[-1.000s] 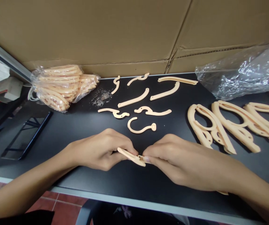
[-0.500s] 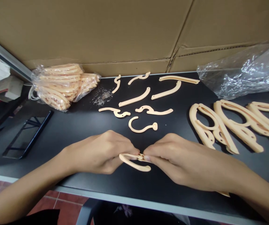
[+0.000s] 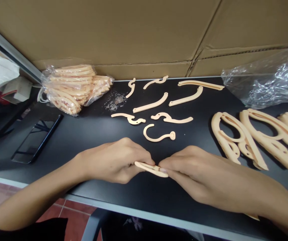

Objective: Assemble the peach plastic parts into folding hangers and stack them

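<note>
Both hands meet over the near part of the dark table, pinching a cream plastic folding hanger [image 3: 150, 169] between them. My left hand [image 3: 120, 160] is closed on its left side, fingers curled under. My right hand [image 3: 199, 174] grips the right side, thumb pressed by the curved piece's end. That curved piece now appears nearly edge-on; the joint behind it is mostly hidden by fingertips. A cream tip [image 3: 253, 217] shows below my right wrist. Just beyond the hands lies a loose hanger hook [image 3: 159, 138], with two wavy cream pieces [image 3: 131, 119] [image 3: 172, 118] behind it.
Several folded hangers [image 3: 249, 140] lie at right. Loose hanger arms [image 3: 151, 103] and small curved pieces [image 3: 132, 87] are spread toward the cardboard wall [image 3: 109, 30]. A bag of cream parts [image 3: 71, 87] and a phone [image 3: 37, 139] sit left; clear plastic [image 3: 264, 80] fills the far right.
The curved piece between my hands has turned from a wide loop to nearly edge-on, its end now against my right thumb. My view has shifted slightly left.
</note>
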{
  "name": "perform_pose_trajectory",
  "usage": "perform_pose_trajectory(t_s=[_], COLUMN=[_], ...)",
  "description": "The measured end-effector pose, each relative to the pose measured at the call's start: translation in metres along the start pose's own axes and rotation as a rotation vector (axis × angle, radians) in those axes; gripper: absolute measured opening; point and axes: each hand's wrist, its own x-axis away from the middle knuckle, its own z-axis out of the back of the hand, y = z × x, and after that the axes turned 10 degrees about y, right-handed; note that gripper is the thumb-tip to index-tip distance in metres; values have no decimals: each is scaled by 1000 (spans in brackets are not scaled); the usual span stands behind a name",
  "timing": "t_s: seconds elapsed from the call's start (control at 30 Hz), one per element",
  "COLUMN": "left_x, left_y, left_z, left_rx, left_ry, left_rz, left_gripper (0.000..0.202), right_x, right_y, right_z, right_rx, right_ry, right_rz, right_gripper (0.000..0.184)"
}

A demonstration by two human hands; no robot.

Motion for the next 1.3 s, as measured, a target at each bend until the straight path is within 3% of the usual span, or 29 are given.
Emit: perform_pose_trajectory(t_s=[0.23, 0.4, 0.63, 0.73, 0.87, 1.03, 1.13, 1.3], left_x=[-5, -9, -11, -10, -10, -14, -15, -12], left_y=[-6, -12, -12, -15, -23, -30, -29, -27], left_z=[-2, -10, -16, -12, -2, 2, 3, 12], left_rx=[158, 360, 678, 788, 864, 997, 1049, 1150], left_ry=[88, 170, 307, 400, 540, 727, 745, 709], left_rz=[80, 169, 301, 314, 307, 377, 371, 311], left_gripper=[17, 19, 9, 8, 13, 24, 28, 26], right_x=[-8, -20, -22, -24, -26, -22, -19, -19], right_y=[6, 3, 7, 14, 22, 18, 12, 10], right_z=[7, 14, 13, 13, 20, 17, 8, -3], right_rx=[-201, -476, -671, -808, -879, -645, -475, -293], right_ry=[-123, -278, -271, -163, 116, 287, 346, 459], right_rz=[-110, -293, -364, -427, -476, -338, -271, -41], right_gripper=[34, 33, 29, 31, 39, 25, 24, 20])
